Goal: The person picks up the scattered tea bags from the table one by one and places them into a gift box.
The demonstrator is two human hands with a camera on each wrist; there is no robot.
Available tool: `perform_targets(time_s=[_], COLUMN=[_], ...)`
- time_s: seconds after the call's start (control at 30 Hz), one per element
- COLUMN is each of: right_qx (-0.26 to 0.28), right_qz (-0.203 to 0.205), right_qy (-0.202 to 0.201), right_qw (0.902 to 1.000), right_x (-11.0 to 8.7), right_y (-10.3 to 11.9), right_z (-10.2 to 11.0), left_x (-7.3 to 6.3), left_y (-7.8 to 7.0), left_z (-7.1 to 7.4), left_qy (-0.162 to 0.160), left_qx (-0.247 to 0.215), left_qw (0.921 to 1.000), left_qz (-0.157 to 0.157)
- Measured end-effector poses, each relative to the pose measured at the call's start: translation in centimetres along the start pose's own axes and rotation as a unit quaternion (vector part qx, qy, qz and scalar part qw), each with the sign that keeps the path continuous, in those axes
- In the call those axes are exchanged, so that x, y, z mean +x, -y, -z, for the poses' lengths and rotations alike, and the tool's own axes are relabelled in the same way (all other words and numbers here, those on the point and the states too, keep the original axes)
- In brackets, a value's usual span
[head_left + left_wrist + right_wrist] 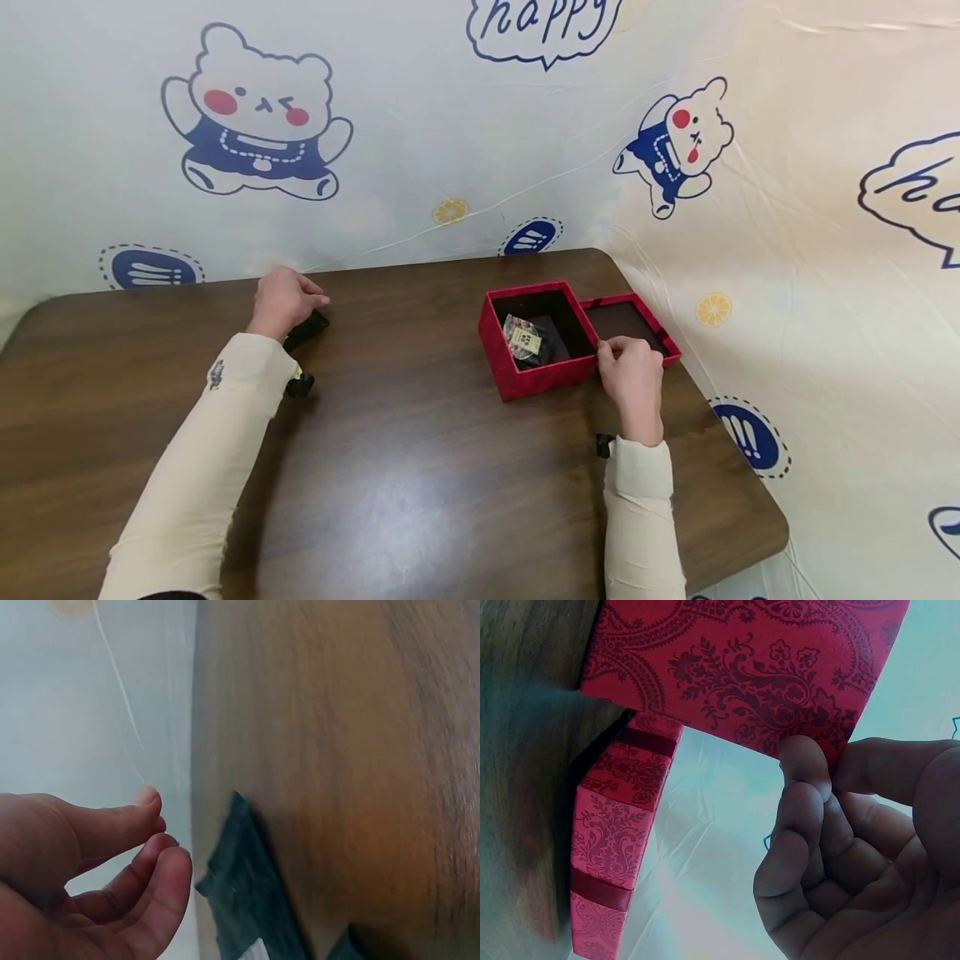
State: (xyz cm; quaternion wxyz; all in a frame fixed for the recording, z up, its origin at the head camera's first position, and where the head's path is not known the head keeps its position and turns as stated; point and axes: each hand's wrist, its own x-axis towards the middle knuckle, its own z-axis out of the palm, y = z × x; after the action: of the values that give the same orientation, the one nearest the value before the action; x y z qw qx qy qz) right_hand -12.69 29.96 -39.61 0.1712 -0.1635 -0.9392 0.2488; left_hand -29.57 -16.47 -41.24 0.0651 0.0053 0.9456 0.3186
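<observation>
At the back left of the table, my left hand is beside a dark, crinkled packet. Its thumb and fingers are loosely curled with nothing visible between them, as the left wrist view shows. There, the packet looks dark green with a pale patch. My right hand pinches the near right corner of a red box between thumb and fingers. Dark floral patterning covers the box wall. Inside it, a dark packet with a cream label leans toward the left wall.
A red lid with a dark inside lies to the right of the box, near the table's right edge. Ribbon bands cross its side. The brown wooden table meets a printed curtain along its back.
</observation>
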Motion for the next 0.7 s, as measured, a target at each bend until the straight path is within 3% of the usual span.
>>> perform_targets(time_s=[0.27,0.7], right_qx=[0.006,0.002], right_qz=[-0.004,0.007], right_qy=[-0.004,-0.009], right_qw=[1.0000,0.9999], right_x=[-0.2,0.0], right_y=[-0.1,-0.1], right_z=[-0.1,-0.1], left_x=[1.0,1.5], left_y=[1.3,2.4], left_z=[-0.5,-0.5], left_qy=[-0.026,-0.003], left_qx=[0.031,0.067], left_qw=[0.9992,0.9977], left_qz=[0.007,0.012])
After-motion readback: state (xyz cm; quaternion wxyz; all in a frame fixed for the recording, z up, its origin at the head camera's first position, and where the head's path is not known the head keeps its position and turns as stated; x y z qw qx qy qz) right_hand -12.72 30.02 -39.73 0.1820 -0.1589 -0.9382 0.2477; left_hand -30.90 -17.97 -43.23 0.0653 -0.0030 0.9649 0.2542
